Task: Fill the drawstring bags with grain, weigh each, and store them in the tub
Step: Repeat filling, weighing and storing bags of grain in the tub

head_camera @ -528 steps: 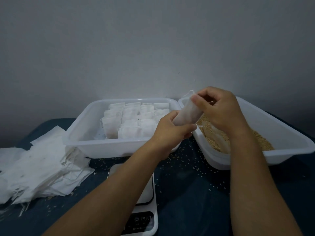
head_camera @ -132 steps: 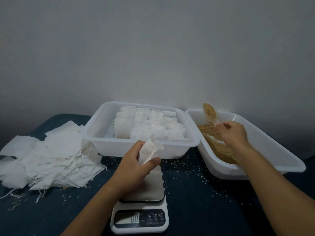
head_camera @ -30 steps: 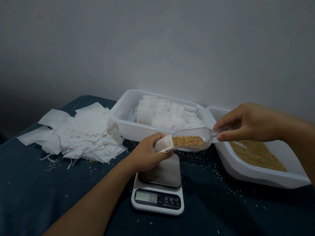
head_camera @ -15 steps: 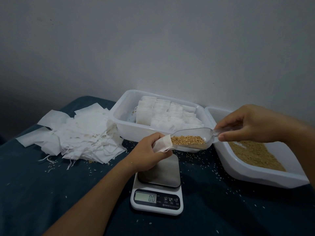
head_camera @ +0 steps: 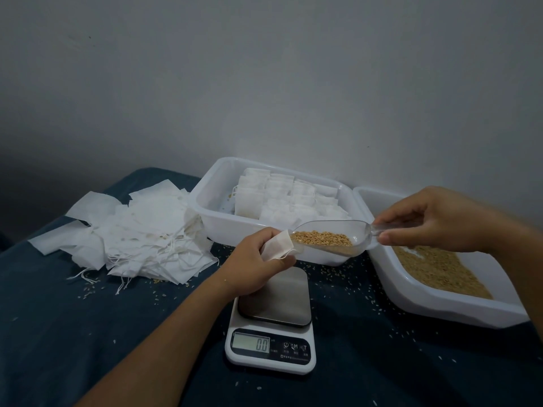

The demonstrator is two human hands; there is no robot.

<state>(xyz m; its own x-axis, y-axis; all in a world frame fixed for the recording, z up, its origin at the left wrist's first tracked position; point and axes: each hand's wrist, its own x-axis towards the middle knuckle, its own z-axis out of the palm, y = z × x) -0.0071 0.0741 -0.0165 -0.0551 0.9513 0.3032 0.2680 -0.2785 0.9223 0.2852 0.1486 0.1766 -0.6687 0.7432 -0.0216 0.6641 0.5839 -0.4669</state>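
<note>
Clear scoop (head_camera: 332, 237), pinched by the right hand (head_camera: 435, 220), meets the bag (head_camera: 277, 248) gripped by the left hand (head_camera: 255, 267): tilt slowly, keeping the mouth open.

A dark blue cloth (head_camera: 73, 333) below a plain, perhaps grey wall (head_camera: 264, 69).

surface: dark blue cloth (head_camera: 73, 333), lower frame
left: pile of empty bags (head_camera: 141, 233)
centre back: tub (head_camera: 223, 227) of filled bags
right: grain tub (head_camera: 458, 309)
centre front: scale (head_camera: 271, 333), reads 0.0
scattered: loose grains (head_camera: 349, 277)
</note>
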